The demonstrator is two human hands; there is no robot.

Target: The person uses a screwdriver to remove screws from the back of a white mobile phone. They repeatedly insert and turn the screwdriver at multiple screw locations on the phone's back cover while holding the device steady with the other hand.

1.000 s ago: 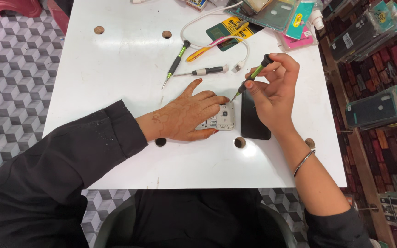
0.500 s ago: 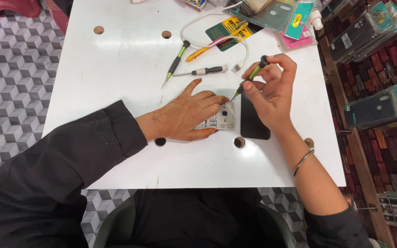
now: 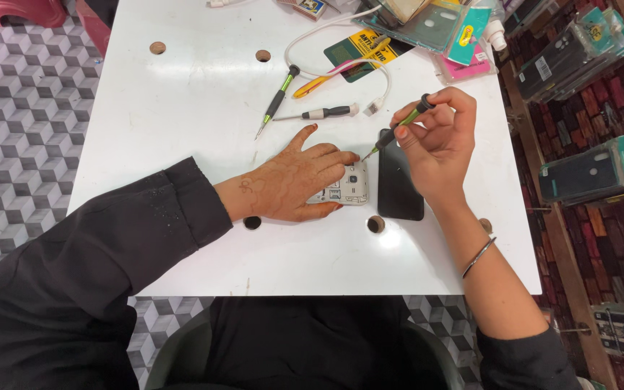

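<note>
My left hand (image 3: 294,180) lies flat on the opened phone (image 3: 346,185), fingers spread, pinning it to the worktop (image 3: 182,108). My right hand (image 3: 438,141) pinches a screwdriver (image 3: 397,128), tip at the phone's upper corner. A black back cover (image 3: 399,180) lies just right of the phone.

You have open table (image 3: 182,108) to the left; far right, two spare screwdrivers (image 3: 276,105), a white cable (image 3: 326,68) and packets (image 3: 427,22) block you.
</note>
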